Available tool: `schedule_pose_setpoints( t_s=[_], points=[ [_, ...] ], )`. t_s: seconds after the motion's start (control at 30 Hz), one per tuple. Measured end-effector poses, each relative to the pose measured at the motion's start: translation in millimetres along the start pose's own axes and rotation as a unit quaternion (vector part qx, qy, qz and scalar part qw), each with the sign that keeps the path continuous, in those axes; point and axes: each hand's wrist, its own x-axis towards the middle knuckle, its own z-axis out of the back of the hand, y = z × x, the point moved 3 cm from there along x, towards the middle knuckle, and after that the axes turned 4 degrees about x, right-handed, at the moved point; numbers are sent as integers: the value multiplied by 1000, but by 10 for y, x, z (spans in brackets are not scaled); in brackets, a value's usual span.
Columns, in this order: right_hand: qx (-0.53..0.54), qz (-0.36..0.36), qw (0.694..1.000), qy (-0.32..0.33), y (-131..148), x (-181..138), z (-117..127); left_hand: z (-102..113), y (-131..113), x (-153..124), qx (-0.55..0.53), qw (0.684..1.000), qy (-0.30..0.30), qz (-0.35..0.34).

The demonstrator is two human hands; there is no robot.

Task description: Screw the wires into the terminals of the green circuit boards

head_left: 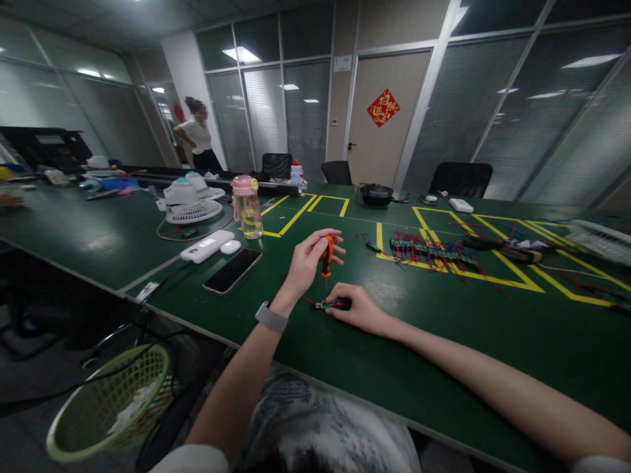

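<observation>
My left hand (308,259) grips a small screwdriver (327,256) with an orange and black handle, held upright with its tip pointing down. The tip meets a small green circuit board (325,305) with red wires that lies on the green table (444,341). My right hand (357,307) presses down on that board and a black part beside it, holding them on the table. A grey watch band sits on my left wrist.
A pile of similar boards with red wires (428,253) lies inside yellow tape lines to the right. A black phone (233,270), white power bank (207,246), pink-capped bottle (247,207) and white fans (190,200) stand left. A green basket (113,407) is on the floor. A person (200,135) stands far back.
</observation>
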Motion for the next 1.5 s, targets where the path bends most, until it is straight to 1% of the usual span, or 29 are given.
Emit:
schedule_pose_setpoints(
  t_s=[0.03,0.1,0.17,0.27,0.4,0.47,0.57,0.6,0.67,0.73,0.77,0.83,0.93,0.97,1.03,1.13,1.17,1.23,1.33,1.37,1.43,1.5],
  points=[
    [1,0,1000,0,1,1,0,-5,12,2,-17,1000,8,11],
    [3,-1,1000,1,-3,2,-2,-9,20,1,-10,1000,6,18],
    [5,-2,1000,2,-10,3,-6,-16,4,-3,16,1000,-6,7],
    [3,1,1000,1,-23,3,-9,-42,-43,-9,43,999,-6,-12],
    [4,6,1000,-2,-32,2,-8,-51,-65,-13,24,1000,2,-13],
    [5,10,1000,-3,-30,0,-7,-20,-61,-18,47,998,-22,-21],
    [3,12,1000,-2,-20,-1,-6,32,-88,-31,128,986,-75,-72],
    [3,12,1000,-2,-16,-2,-5,34,-100,-34,144,983,-77,-82],
    [1,13,1000,-3,-8,-3,-3,12,-113,-32,127,988,-49,-74],
    [0,17,1000,-4,-2,-5,-2,-30,-109,-26,67,997,2,-36],
    [0,20,1000,-3,0,-5,-2,-46,-107,-25,44,999,17,-20],
    [-3,26,1000,0,2,-6,-2,-46,-106,-24,43,999,11,-11],
    [-11,27,1000,2,2,-6,1,4,-122,-27,110,992,-43,-53],
    [-14,26,1000,2,3,-5,3,15,-125,-28,129,988,-51,-65],
    [-18,25,1000,2,7,-5,5,16,-118,-26,133,988,-37,-69],
    [-15,22,1000,1,13,-5,5,-29,-74,-24,52,998,21,-21],
    [-13,21,1000,1,13,-5,4,-43,-59,-26,28,999,29,-6],
    [-8,21,1000,1,13,-5,2,-51,-41,-34,24,1000,14,5],
    [-5,23,1000,2,10,-5,-1,-31,-53,-48,98,994,-39,-29],
    [-5,22,1000,2,9,-4,-1,-27,-61,-52,121,991,-48,-41],
    [-3,20,1000,1,7,-3,1,-31,-72,-52,123,990,-41,-49],
    [-4,16,1000,-2,6,-2,2,-47,-72,-44,63,998,-8,-31]
  ],
)
